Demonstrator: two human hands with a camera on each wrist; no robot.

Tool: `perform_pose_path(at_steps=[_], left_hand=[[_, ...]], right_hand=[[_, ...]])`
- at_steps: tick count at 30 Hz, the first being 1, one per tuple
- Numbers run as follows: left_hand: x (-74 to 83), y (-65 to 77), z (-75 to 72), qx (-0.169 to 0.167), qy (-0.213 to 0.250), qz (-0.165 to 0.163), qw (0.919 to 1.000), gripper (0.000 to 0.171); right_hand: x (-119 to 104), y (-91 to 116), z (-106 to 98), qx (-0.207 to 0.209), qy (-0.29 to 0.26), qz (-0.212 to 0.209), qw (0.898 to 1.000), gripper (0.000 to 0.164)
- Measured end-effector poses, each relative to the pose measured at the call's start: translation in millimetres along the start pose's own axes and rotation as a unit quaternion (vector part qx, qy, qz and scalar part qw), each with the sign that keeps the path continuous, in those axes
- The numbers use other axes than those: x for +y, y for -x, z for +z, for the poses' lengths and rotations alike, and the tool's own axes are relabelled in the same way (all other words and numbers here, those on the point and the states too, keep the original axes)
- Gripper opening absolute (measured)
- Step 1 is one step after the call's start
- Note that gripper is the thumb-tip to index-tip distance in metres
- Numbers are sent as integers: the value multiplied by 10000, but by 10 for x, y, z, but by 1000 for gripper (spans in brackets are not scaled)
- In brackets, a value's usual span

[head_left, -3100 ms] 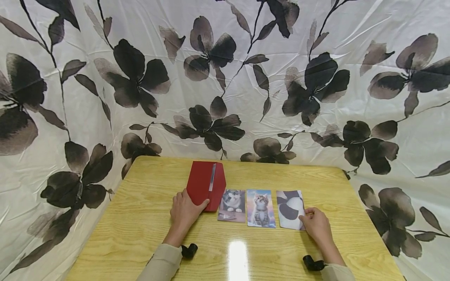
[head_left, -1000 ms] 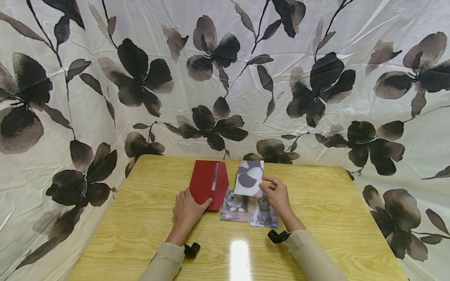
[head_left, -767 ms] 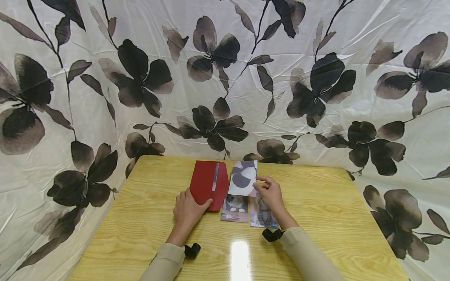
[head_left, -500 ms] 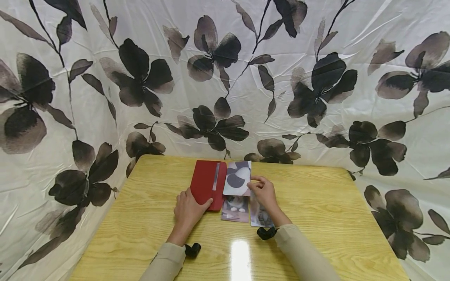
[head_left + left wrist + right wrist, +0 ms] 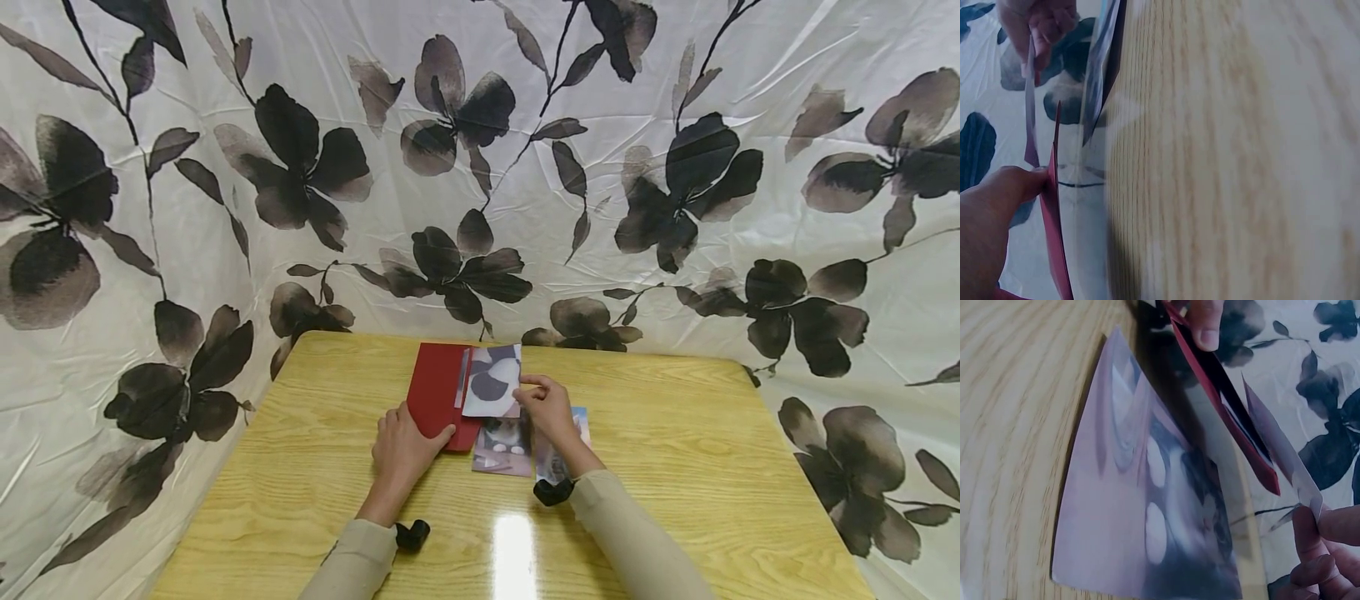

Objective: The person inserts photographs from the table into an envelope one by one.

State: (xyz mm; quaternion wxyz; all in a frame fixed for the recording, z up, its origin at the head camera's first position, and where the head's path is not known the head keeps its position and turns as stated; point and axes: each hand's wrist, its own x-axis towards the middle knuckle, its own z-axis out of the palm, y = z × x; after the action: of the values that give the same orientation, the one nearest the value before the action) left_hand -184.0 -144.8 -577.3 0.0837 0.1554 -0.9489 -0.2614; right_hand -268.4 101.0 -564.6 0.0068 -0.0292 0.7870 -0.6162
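My left hand (image 5: 405, 447) holds the red envelope (image 5: 435, 379) by its near left part, thumb on top. In the right wrist view the envelope's mouth (image 5: 1225, 394) gapes, with something pale inside. Between thumb and fingers, my right hand (image 5: 549, 412) pinches a photo card (image 5: 492, 385) with dark and white patches by its right edge. That card is tilted over the envelope's right side, its left edge close to the mouth. Below it lies a cat photo card (image 5: 501, 460), partly covered. My right hand and wrist hide most of a kitten photo card (image 5: 582, 423).
Everything is on a yellow wood-grain table (image 5: 697, 467). A white cloth with dark flowers (image 5: 570, 192) hangs behind the table's far edge and along the left. Black wrist devices (image 5: 412, 535) sit at both cuffs.
My right hand has lifted the patched photo card from the right end of the row and carried it left, over the cat cards, onto the envelope's right side. The left hand stays put.
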Motion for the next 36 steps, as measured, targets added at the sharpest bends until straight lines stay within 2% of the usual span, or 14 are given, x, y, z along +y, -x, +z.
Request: perform_pose_path(at_steps=[17, 29, 36], left_hand=[[11, 5, 6, 29, 59, 18, 10000, 102], [15, -5, 4, 67, 62, 47, 9999, 104], [23, 0, 5, 92, 75, 60, 9999, 102]], right_hand=[[-12, -64, 123, 1, 55, 19, 10000, 27], [-23, -44, 146, 4, 374, 232, 9990, 26], [-53, -60, 165, 0, 387, 362, 9986, 27]])
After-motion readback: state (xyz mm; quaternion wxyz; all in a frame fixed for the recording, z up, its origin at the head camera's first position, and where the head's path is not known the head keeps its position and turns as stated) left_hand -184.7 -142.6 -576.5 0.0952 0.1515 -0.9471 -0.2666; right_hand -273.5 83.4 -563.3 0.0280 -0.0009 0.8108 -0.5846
